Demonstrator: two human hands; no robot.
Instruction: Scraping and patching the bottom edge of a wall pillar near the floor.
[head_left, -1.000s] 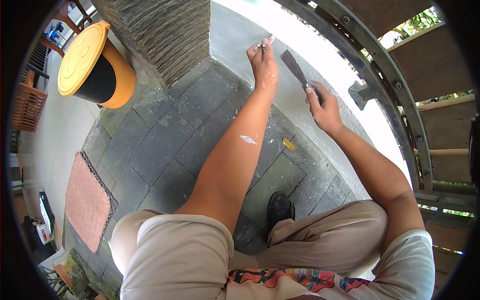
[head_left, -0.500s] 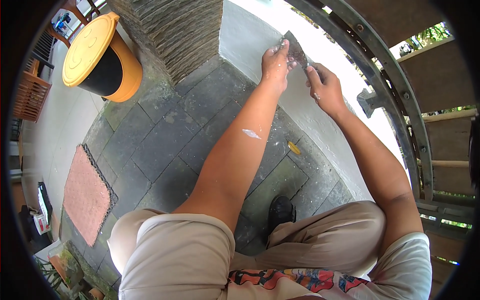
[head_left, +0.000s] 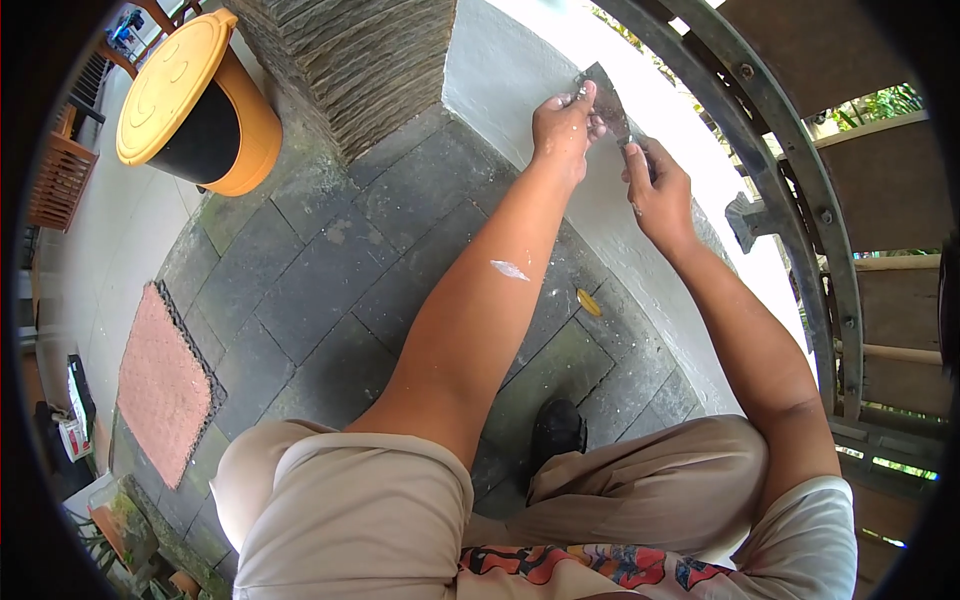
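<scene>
A putty knife [head_left: 608, 102] with a broad, stained metal blade is held up before the low white wall [head_left: 500, 84]. My right hand [head_left: 660, 192] is closed around its handle, most of which the fingers hide, with the thumb along the top. My left hand [head_left: 562, 132] is closed at the blade's left edge, thumb and curled fingers against the metal. White smears mark the left fingers, and a white patch [head_left: 510, 270] sticks to my left forearm.
Dark stone paving [head_left: 340, 260] lies below, with a yellow leaf [head_left: 588, 302]. A yellow-and-black lidded bin [head_left: 250, 145] stands beside a stone-clad pillar [head_left: 340, 70]. There is a pink mat [head_left: 165, 390] on the left. A curved metal-framed gate [head_left: 835, 215] rises at right.
The view has shifted slightly. Both hands stay on the putty knife, its blade turned a little more upright, and the right hand's grip looks much the same.
</scene>
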